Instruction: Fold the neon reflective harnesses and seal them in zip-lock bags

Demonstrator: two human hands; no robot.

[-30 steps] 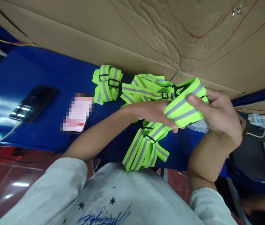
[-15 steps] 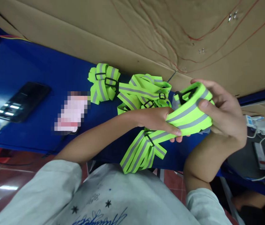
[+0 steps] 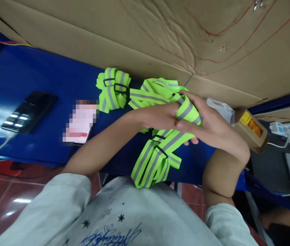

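Both hands, left hand (image 3: 160, 118) and right hand (image 3: 211, 126), press together, clamping the reflective strap (image 3: 188, 111) folded just before the strap pile (image 3: 152, 92), keeping its loops flat.

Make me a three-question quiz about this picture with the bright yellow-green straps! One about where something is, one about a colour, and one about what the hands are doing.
1. Where does the dark phone lie?
A. on the blue table, far left
B. on the cardboard
C. in a hand

2. What colour is the stripe down the strap?
A. red
B. grey
C. black

3. How is that strap held?
A. lying free
B. pinned by one finger
C. gripped by both hands

Answers:
1 A: it rests on the blue table, left of the straps.
2 B: a grey band runs along the yellow-green.
3 C: left hand and right hand both close on it.
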